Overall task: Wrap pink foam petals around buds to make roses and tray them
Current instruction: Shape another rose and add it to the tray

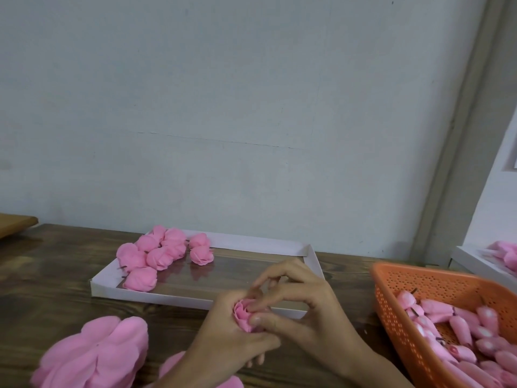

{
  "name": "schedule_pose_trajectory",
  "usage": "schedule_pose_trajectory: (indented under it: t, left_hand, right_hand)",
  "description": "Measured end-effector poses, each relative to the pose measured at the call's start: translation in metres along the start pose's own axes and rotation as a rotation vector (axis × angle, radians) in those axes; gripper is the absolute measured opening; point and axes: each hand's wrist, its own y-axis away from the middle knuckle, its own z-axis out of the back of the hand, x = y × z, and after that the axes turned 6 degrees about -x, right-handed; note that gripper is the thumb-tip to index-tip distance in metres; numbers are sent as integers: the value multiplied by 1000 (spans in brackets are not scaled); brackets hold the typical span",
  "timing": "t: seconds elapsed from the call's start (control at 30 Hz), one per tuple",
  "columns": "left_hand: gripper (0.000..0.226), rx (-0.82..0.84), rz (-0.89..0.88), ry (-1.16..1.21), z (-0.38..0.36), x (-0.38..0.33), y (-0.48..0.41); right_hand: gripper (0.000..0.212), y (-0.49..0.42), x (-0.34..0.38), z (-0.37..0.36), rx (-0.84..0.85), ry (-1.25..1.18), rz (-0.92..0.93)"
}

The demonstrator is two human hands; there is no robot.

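My left hand (223, 331) cups a half-wrapped pink foam rose (244, 313) just in front of the tray's near edge. My right hand (296, 306) pinches the rose's petals with thumb and forefinger from the right. The shallow white tray (173, 297) lies behind my hands and holds several finished pink roses (162, 252) in its far left part. A stack of pink foam petals (95, 357) lies on the table at the lower left. An orange plastic basket (436, 287) on the right holds several pink buds (461, 326) with short dark stems.
The dark wooden table (44, 278) stands against a pale wall. A second white tray (470, 261) with pink pieces sits at the far right edge, behind the basket. A brown wooden piece (14, 224) shows at the far left.
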Motion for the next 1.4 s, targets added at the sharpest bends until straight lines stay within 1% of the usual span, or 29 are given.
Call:
schedule_pose_trajectory:
  t: [0.03, 0.1, 0.17, 0.2, 0.23, 0.27, 0.3, 0.37, 0.4, 0.43, 0.47, 0.53, 0.6, 0.63, 0.7, 0.77, 0.83, 0.87, 0.9, 0.93, 0.97, 1.0, 1.03, 1.07, 1.13, 1.23, 1.33, 1.4]
  left_hand:
    - [18, -3, -12, 2, -1, 2, 0]
    - [19, -45, 7, 17, -3, 5, -1]
    - [21, -135, 43, 45, -2, 5, -3]
    - [20, -151, 41, 76, -2, 4, -5]
    - [23, -170, 43, 119, -2, 3, -7]
    - [27, -205, 68, 191, -4, 3, -8]
    - [32, -244, 98, 298, -4, 5, -8]
    - [42, -303, 103, 500, -5, 9, -6]
    - [48, -325, 103, 587, -5, 10, -6]
    - [48, -355, 137, 662, -5, 10, -9]
    - [47, -340, 175, 696, -5, 9, -11]
    - [39, -220, 204, 694, -4, 8, -4]
    - [32, -179, 205, 696, -8, 9, 1]
    - [34, -165, 215, 717, -11, 8, 2]
    - [46, -192, 233, 732, -16, 5, 2]
    - [54, -200, 184, 700, -17, 3, 1]
    - [71, -180, 148, 661, -12, 1, 3]
    - [77, -142, 129, 659, -10, 0, 4]
    - [75, -108, 115, 645, -7, -3, 5]
    - [64, -72, 97, 605, -4, -6, 5]
    - [48, -52, 68, 549, -1, -12, 6]
    - [31, -56, 30, 483, 2, -16, 7]
    - [20, -60, -6, 426, 4, -18, 8]
    - [17, -62, -34, 403, 6, -17, 8]
    - [19, -56, -49, 401, 6, -16, 7]
    - [32, -72, -54, 397, 4, -12, 6]
    - [29, -182, -53, 364, -3, -7, 3]
    - [32, -259, -52, 281, -6, -6, 2]
  right_hand:
    - [13, 1, 0, 0, 11, 8, -1]
    - [14, 1, 0, 1, 20, 4, -27]
    - [18, 1, 1, 3, 31, -17, -60]
    - [21, 1, 1, 3, 50, -13, -59]
    - [24, 2, 1, 1, 64, -13, -57]
    - [26, 4, 1, -2, 49, -31, -71]
    - [27, 6, 2, -7, -14, -73, -114]
    - [33, 9, 3, -18, -184, -185, -264]
    - [38, 11, 4, -24, -226, -204, -320]
    - [40, 14, 5, -31, -227, -194, -354]
    - [41, 17, 6, -39, -199, -183, -376]
    - [40, 22, 10, -52, -133, -184, -405]
    - [39, 26, 12, -59, -128, -187, -427]
    - [39, 27, 12, -60, -138, -198, -443]
    - [37, 27, 12, -60, -146, -230, -465]
    - [36, 24, 14, -58, -160, -291, -479]
    - [34, 21, 16, -56, -181, -416, -490]
    - [32, 19, 18, -54, -166, -502, -498]
    - [30, 17, 20, -53, -131, -595, -510]
    - [27, 15, 21, -52, -87, -684, -529]
    - [27, 13, 22, -52, -52, -777, -566]
    - [33, 12, 23, -53, -33, -880, -620]
    - [39, 11, 23, -55, -23, -986, -670]
    - [41, 11, 22, -56, -15, -1070, -702]
    - [42, 11, 24, -56, 5, -1178, -730]
    - [47, 11, 24, -58, 6, -1255, -751]
    - [57, 16, 18, -62, -42, -1215, -720]
    - [52, 19, 17, -64, -47, -1154, -670]
